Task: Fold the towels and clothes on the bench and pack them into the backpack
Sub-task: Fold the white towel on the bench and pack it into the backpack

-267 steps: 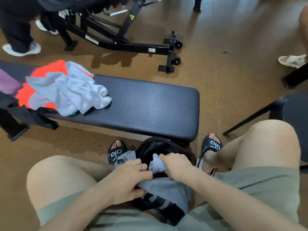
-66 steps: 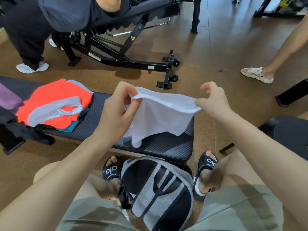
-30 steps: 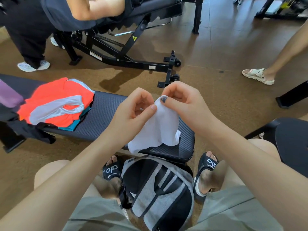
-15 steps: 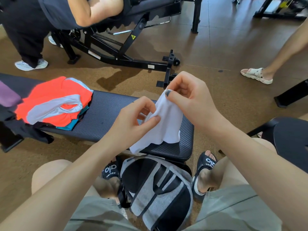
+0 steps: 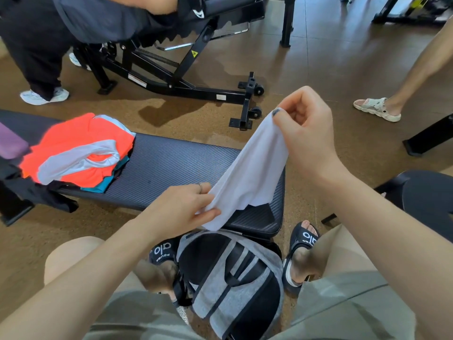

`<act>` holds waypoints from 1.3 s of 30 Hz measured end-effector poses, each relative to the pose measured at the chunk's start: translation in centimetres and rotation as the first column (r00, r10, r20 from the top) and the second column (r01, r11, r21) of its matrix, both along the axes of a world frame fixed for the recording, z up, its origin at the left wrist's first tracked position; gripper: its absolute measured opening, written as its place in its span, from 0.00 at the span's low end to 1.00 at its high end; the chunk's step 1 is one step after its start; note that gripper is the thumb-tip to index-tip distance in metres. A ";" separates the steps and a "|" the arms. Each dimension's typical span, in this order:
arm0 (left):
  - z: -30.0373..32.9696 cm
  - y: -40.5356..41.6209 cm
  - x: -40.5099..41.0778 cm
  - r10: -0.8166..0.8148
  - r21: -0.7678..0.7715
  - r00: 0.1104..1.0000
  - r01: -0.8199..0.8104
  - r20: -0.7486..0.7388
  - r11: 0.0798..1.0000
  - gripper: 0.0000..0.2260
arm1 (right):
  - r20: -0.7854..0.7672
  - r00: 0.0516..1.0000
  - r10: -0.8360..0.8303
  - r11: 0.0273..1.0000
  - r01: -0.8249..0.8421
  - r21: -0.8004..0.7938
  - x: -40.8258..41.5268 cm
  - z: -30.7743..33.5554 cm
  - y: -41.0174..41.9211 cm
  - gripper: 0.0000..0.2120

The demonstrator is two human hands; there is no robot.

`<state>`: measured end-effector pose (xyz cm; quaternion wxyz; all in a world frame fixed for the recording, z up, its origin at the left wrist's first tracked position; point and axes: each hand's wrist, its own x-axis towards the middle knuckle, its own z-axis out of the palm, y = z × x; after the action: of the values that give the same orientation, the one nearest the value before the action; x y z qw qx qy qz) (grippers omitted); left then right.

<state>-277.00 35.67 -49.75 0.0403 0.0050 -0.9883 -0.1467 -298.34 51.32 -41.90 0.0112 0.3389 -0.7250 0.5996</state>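
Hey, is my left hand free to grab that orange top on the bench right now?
Probably not yet. The left hand is pinching the lower end of the white towel, held taut with the right hand. The orange top lies uncovered on the bench, so the path looks clear once you let go.

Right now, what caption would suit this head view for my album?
Seated at a gym bench, two hands, left and right, stretch a white towel above a grey backpack.
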 end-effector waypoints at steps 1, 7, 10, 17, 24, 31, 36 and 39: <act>-0.3 -0.3 0.3 0.004 -0.019 1.000 -0.004 0.015 1.000 0.19 | 0.000 1.000 -0.027 1.000 0.027 0.003 -0.5 0.0 0.2 0.02; -0.9 -2.9 1.3 0.125 -0.003 0.984 -0.126 -0.131 0.992 0.21 | 0.006 0.993 -0.120 0.992 0.119 0.049 -3.0 -1.1 1.2 0.01; -0.9 -4.0 1.8 0.169 0.000 0.965 -0.173 -0.198 0.985 0.20 | 0.046 0.985 -0.164 0.986 0.162 0.036 -4.2 -1.7 1.6 0.01; -0.8 -5.0 1.8 0.176 0.044 0.952 -0.170 -0.249 0.984 0.12 | 0.048 0.982 -0.183 0.979 0.178 0.105 -5.9 -2.6 2.3 0.06; 1.3 -7.3 0.0 0.527 0.304 0.763 -0.436 -0.373 0.847 0.05 | -0.014 0.998 -0.060 0.961 0.061 0.268 -7.0 -2.2 3.0 0.11; 4.9 -8.3 -1.5 0.598 0.347 0.626 -0.487 -0.500 0.801 0.02 | 0.027 0.998 -0.050 0.981 0.044 0.187 -6.6 -1.1 2.0 0.11; 5.6 -8.9 -1.1 0.602 0.333 0.595 -0.507 -0.532 0.795 0.06 | 0.027 0.998 -0.054 0.997 0.053 0.058 -5.5 -1.4 1.3 0.08; 4.7 -9.3 -1.0 0.602 0.247 0.673 -0.554 -0.430 0.795 0.05 | 0.066 0.996 -0.057 0.986 0.046 0.160 -5.2 -2.5 1.0 0.08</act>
<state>-277.98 26.40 -45.08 0.3320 0.2823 -0.8839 -0.1696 -303.55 52.29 -44.45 -0.0260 0.2984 -0.7789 0.5511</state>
